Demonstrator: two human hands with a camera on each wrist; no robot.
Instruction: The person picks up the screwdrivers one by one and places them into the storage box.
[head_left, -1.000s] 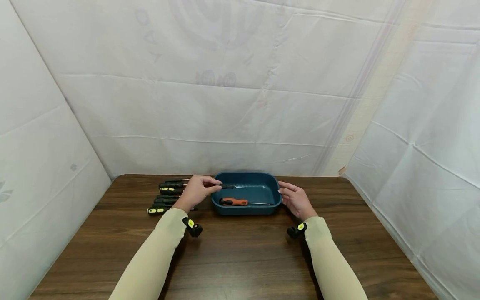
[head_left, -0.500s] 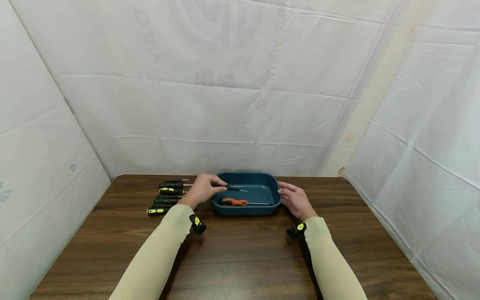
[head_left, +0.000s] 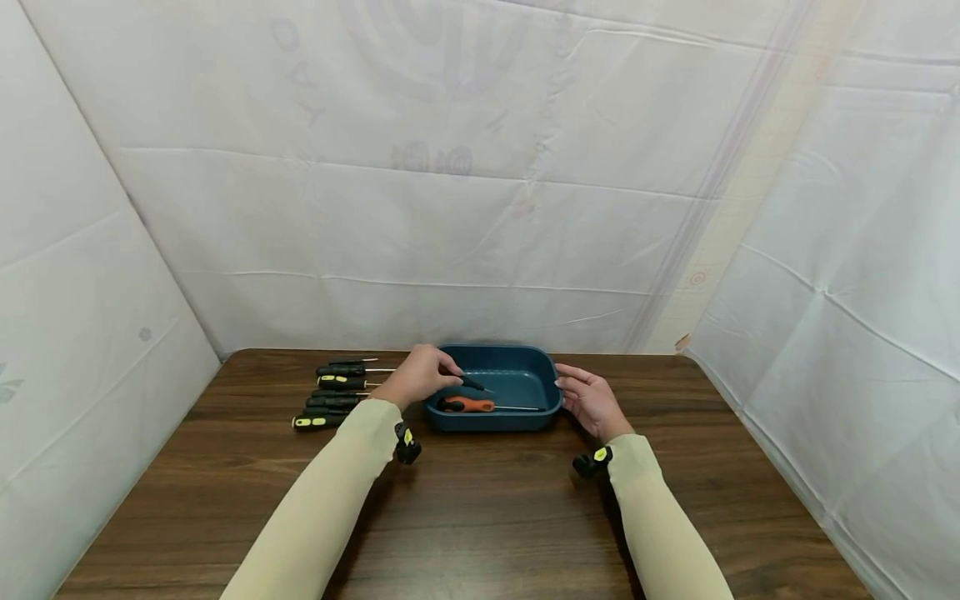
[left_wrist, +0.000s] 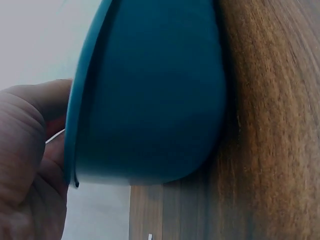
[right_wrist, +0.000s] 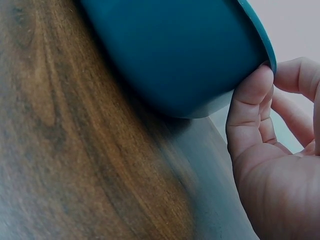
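Head view: my left hand (head_left: 416, 379) pinches a black-handled screwdriver (head_left: 472, 383) over the near left corner of the teal plastic tray (head_left: 525, 421), its tip pointing down inside. An orange-handled screwdriver (head_left: 467, 405) lies in the tray. My right hand (head_left: 592, 402) rests relaxed at the tray's right wall, its grip holding nothing. More dark screwdrivers (head_left: 333, 396) line the dark wooden bench (head_left: 480, 517) to the left; bare bench lies in front. Right wrist view alone shows the thumb (right_wrist: 250, 107) touching the rim.
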